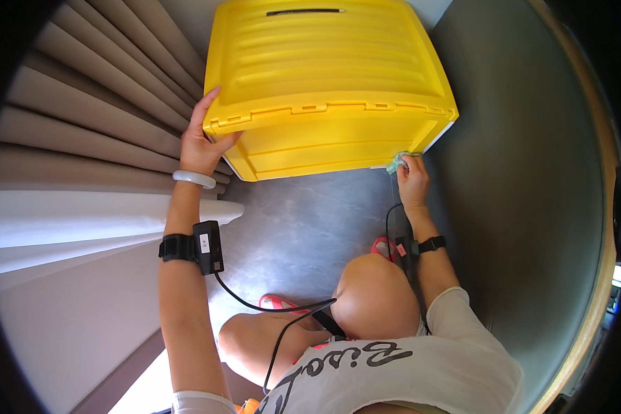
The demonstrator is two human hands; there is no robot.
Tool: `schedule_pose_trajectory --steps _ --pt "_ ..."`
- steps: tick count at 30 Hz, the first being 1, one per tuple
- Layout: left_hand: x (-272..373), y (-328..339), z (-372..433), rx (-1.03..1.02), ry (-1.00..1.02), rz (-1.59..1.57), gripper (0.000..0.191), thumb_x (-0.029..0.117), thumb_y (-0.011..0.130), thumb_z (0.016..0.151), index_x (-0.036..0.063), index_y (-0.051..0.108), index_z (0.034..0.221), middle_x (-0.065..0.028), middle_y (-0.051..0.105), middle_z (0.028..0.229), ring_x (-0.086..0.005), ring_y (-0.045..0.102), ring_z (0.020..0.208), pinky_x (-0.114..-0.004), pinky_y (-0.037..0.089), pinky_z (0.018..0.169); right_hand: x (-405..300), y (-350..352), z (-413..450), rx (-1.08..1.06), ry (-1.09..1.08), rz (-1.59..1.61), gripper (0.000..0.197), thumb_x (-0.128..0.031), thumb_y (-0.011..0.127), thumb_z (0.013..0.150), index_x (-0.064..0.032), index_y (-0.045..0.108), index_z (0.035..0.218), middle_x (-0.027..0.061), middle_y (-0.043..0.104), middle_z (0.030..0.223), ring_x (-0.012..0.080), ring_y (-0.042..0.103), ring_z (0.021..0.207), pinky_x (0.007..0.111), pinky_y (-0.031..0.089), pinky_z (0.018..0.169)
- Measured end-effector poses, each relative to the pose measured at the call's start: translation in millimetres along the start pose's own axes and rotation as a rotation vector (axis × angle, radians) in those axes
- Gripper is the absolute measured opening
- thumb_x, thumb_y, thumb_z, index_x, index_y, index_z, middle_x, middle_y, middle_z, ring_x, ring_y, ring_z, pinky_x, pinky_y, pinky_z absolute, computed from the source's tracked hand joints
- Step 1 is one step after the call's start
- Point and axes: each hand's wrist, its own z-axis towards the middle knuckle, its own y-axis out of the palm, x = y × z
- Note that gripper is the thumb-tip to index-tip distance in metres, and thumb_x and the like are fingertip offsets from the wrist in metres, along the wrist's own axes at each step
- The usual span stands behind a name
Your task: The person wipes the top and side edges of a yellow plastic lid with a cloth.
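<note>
Before me stands a yellow plastic storage box [321, 72] with a ribbed lid and a panelled front. My left hand [205, 139] grips the lid's near left corner, fingers on the side and top, thumb at the front edge. In my right hand [414, 181] is a crumpled pale green cloth [399, 161], pinched against the lower right corner of the box's front. Part of the cloth is hidden by my fingers. A dark pencil [305, 12] lies on the lid towards the far side.
Pleated brown curtains [108, 98] and a white curtain [108, 212] hang at the left. On the right rises a dark grey panel [517, 181] with a wooden edge. Black cables [277, 309] run from the wrist-strapped devices across my legs, above the grey floor [290, 222].
</note>
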Motion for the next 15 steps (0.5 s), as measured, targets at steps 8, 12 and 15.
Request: schedule_pose_trajectory --steps 8,12,15 --pt "6.5 -4.0 -3.2 0.008 -0.02 0.028 0.082 -0.008 0.08 0.08 0.0123 0.046 0.152 -0.0053 0.059 0.14 -0.0159 0.056 0.128 -0.029 0.045 0.109 -39.0 -14.4 35.6 -0.338 -0.281 -0.224 0.013 -0.011 0.07 0.087 -0.008 0.07 0.1 0.0122 0.067 0.095 0.0357 0.068 0.083 0.043 0.056 0.072" --pt "6.6 -1.5 0.3 0.004 0.012 0.013 0.081 -0.007 0.08 0.08 0.0126 0.047 0.152 -0.0053 0.062 0.138 -0.0146 0.059 0.124 -0.028 0.046 0.107 -70.8 17.9 44.2 -0.477 -0.452 -0.04 0.014 -0.012 0.069 0.088 -0.0088 0.068 0.102 0.0114 0.066 0.093 0.0344 0.068 0.081 0.043 0.056 0.072" --pt "3.0 -0.6 1.9 0.018 -0.004 0.046 0.081 -0.005 0.081 0.08 0.0147 0.049 0.151 -0.0058 0.064 0.135 -0.0141 0.06 0.122 -0.028 0.047 0.106 -97.6 35.7 49.2 -0.5 -0.557 0.042 0.014 -0.014 0.068 0.09 -0.0089 0.066 0.103 0.0107 0.066 0.092 0.0327 0.069 0.079 0.042 0.057 0.07"
